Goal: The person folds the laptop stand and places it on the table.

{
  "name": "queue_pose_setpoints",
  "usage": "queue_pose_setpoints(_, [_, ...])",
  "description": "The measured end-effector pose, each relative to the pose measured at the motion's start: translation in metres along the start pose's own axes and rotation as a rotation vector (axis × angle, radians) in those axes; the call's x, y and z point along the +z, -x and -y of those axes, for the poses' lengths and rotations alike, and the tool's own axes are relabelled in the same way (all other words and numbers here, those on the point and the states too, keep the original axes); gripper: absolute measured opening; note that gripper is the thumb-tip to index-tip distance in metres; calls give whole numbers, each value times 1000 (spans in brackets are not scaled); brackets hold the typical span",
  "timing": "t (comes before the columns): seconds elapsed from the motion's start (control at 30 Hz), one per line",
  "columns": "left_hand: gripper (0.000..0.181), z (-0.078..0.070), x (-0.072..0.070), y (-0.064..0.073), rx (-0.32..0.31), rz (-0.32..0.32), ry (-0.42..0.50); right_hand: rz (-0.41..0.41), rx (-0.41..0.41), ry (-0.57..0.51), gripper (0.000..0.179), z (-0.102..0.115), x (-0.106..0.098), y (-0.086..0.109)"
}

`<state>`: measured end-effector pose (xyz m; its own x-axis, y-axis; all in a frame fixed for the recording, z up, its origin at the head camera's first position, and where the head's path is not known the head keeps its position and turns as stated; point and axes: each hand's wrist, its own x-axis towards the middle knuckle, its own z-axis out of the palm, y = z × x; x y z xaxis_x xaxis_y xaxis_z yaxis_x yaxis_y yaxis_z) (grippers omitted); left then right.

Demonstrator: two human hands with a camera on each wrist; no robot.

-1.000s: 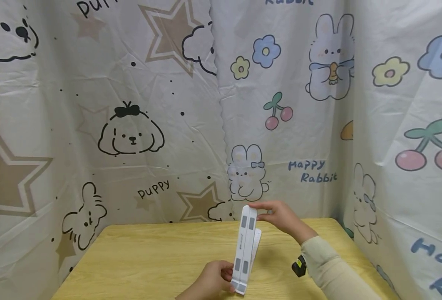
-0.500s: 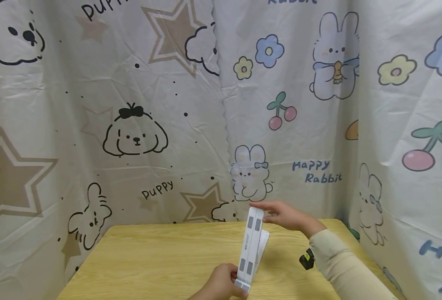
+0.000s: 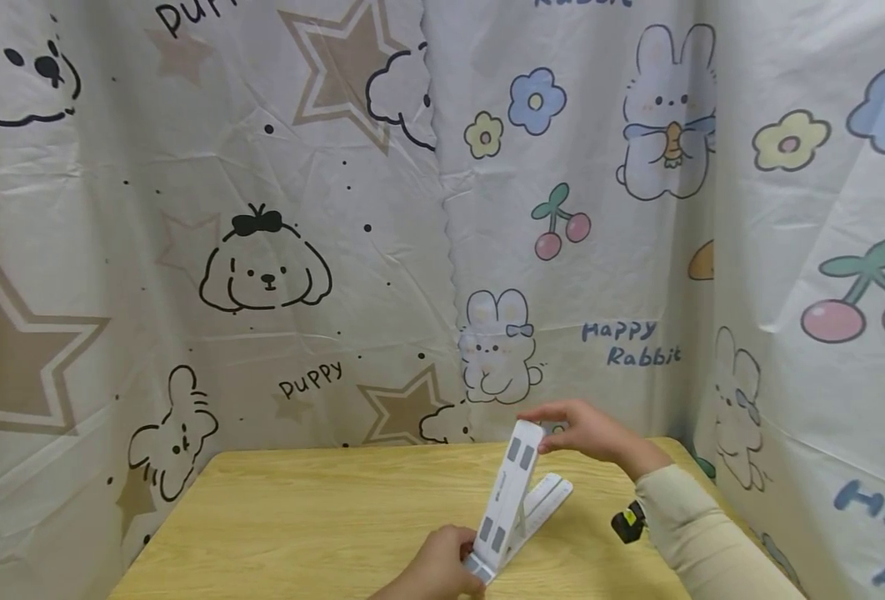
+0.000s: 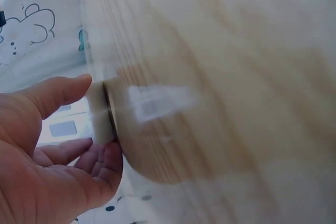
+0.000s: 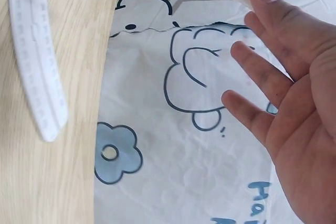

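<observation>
A white folding laptop stand [image 3: 507, 492] with grey pads stands tilted over the table, its two long arms spread apart in a V. Its lower end is pinched between the thumb and fingers of my left hand [image 3: 437, 562]. At the upper end of the raised arm, my right hand [image 3: 585, 429] holds the tip between thumb and forefinger. The right wrist view shows the other fingers of that hand spread away from the stand. The second, perforated arm [image 5: 39, 61] slants low over the wood. In the left wrist view, my left thumb and fingers frame the stand's end [image 4: 101, 111].
Beneath everything is a yellow wood-grain table [image 3: 300, 517]. Printed curtains [image 3: 382, 275] with puppies, rabbits and flowers hang behind it and along its sides. A small black block [image 3: 628, 522] with a yellow-green mark sits against the right sleeve [image 3: 701, 529].
The raised arm of the stand has leaned further right, and my right hand has moved right with it. The gap between the two arms has widened. My left hand stays at the lower end.
</observation>
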<state>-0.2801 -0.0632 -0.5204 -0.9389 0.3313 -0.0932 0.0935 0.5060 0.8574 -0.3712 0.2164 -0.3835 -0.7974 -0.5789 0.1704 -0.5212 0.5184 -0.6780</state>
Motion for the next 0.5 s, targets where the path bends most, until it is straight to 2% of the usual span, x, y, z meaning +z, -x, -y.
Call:
queue_pose_setpoints(0.13, [55,-2,-3,3,-20,-3,-12,25,-17,12,53,3,-6,2])
queue_pose_setpoints(0.3, [55,-5,-2,5,-39,-3,-45,80,-37,-65,53,0,-9,5])
queue_pose_setpoints(0.5, [53,-8,-7,5,-19,14,-95,29,-8,-131,52,-5,-6,12])
